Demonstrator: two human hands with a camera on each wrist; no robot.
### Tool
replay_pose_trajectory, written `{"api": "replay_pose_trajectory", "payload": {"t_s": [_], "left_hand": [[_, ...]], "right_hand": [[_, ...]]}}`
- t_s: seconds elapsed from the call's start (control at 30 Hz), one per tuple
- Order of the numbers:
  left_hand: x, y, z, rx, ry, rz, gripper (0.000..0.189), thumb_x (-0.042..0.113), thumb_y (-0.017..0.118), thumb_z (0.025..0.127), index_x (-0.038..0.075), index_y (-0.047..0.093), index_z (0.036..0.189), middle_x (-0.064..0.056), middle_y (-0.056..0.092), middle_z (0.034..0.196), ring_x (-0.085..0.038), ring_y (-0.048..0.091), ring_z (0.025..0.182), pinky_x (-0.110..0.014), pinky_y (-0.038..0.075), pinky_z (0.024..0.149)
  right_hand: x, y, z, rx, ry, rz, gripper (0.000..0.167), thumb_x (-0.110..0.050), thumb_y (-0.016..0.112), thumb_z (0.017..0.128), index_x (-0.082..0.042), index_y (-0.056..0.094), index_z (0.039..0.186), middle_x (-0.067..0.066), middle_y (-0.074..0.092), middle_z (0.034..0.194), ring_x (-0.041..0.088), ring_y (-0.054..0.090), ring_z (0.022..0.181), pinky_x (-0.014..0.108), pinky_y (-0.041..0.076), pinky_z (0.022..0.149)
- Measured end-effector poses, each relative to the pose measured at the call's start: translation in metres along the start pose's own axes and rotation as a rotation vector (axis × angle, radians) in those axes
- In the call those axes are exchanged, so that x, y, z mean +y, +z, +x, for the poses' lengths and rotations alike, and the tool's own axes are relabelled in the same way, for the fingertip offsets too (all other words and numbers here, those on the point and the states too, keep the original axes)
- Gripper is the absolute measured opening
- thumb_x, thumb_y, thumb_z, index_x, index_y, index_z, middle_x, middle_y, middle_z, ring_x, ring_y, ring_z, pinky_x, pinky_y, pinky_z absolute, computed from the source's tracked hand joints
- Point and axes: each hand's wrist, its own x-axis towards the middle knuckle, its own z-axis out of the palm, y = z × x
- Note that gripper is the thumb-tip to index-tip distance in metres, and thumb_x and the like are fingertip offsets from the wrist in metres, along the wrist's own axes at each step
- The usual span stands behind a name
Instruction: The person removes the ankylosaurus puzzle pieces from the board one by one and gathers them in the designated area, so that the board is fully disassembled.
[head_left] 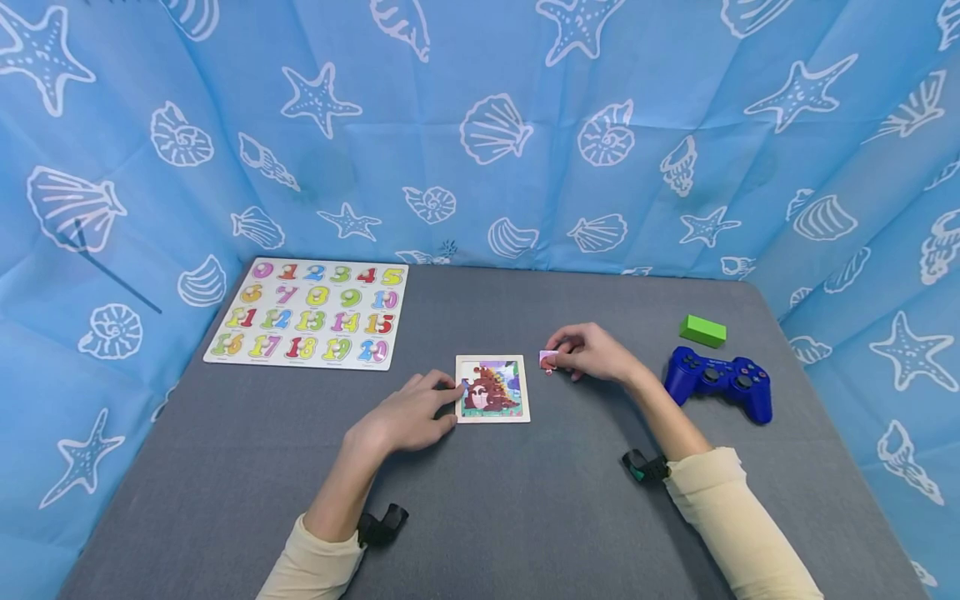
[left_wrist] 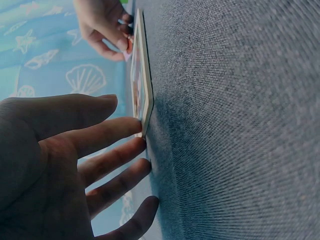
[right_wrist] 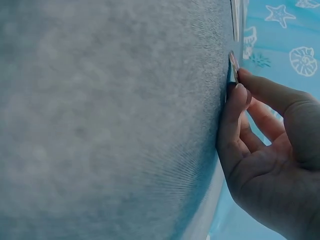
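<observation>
A small square jigsaw puzzle (head_left: 491,396) in a pale wooden frame lies flat on the grey table, showing a face with long reddish-brown hair; its upper left part looks bare. At its left edge, the left hand (head_left: 415,410) touches the frame with extended fingers, seen in the left wrist view with the fingers (left_wrist: 120,132) spread. Just right of the frame, the right hand (head_left: 592,352) pinches a pink and red puzzle piece (head_left: 548,360) between thumb and fingertips, close to the table. In the right wrist view the piece (right_wrist: 234,66) shows edge-on.
A board of colourful numbers (head_left: 307,314) lies at the back left. On the right are a blue game controller (head_left: 718,382) and a green block (head_left: 702,331) behind it. A blue curtain (head_left: 480,133) with shells and starfish borders the table.
</observation>
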Motion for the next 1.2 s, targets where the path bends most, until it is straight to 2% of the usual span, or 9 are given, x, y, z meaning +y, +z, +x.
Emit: {"api": "replay_pose_trajectory", "payload": {"t_s": [0.2, 0.47, 0.67, 0.83, 1.2], "left_hand": [[0.000, -0.001, 0.000, 0.001, 0.001, 0.002, 0.052, 0.024, 0.063, 0.109, 0.013, 0.056, 0.159, -0.009, 0.052, 0.159, -0.031, 0.049, 0.140, -0.059, 0.045, 0.120], [-0.001, -0.001, 0.000, 0.000, 0.008, 0.001, 0.052, 0.024, 0.063, 0.109, 0.013, 0.056, 0.160, -0.009, 0.052, 0.159, -0.031, 0.049, 0.140, -0.060, 0.045, 0.119], [-0.002, -0.001, 0.000, -0.005, 0.005, -0.001, 0.052, 0.023, 0.063, 0.109, 0.013, 0.056, 0.159, -0.009, 0.052, 0.159, -0.031, 0.049, 0.139, -0.060, 0.046, 0.119], [-0.001, -0.002, 0.001, -0.005, 0.001, -0.006, 0.052, 0.024, 0.063, 0.109, 0.013, 0.056, 0.159, -0.009, 0.052, 0.158, -0.031, 0.049, 0.139, -0.060, 0.045, 0.119], [-0.001, -0.002, 0.000, -0.009, 0.002, -0.008, 0.051, 0.023, 0.063, 0.110, 0.013, 0.056, 0.159, -0.009, 0.052, 0.158, -0.031, 0.049, 0.139, -0.059, 0.045, 0.119]], "right_hand": [[0.001, 0.002, -0.001, 0.041, 0.013, -0.014, 0.017, -0.011, 0.076, 0.101, 0.001, 0.076, 0.113, 0.015, 0.073, 0.091, 0.013, 0.065, 0.069, 0.028, 0.061, 0.061], [0.002, 0.003, -0.001, 0.055, 0.011, -0.081, 0.016, -0.012, 0.077, 0.100, -0.001, 0.078, 0.111, 0.008, 0.068, 0.081, 0.012, 0.064, 0.060, 0.025, 0.056, 0.058], [0.004, 0.000, -0.001, 0.025, 0.003, -0.032, 0.022, -0.010, 0.076, 0.100, 0.005, 0.074, 0.117, 0.013, 0.069, 0.086, 0.010, 0.062, 0.064, 0.026, 0.058, 0.059], [0.001, 0.001, 0.000, 0.017, 0.000, -0.010, 0.022, -0.010, 0.075, 0.101, 0.004, 0.073, 0.118, 0.013, 0.070, 0.088, 0.010, 0.062, 0.068, 0.027, 0.060, 0.062], [-0.014, 0.018, 0.003, 0.007, -0.069, 0.043, 0.023, -0.010, 0.076, 0.101, 0.006, 0.074, 0.117, 0.013, 0.070, 0.088, 0.013, 0.064, 0.071, 0.030, 0.061, 0.062]]}}
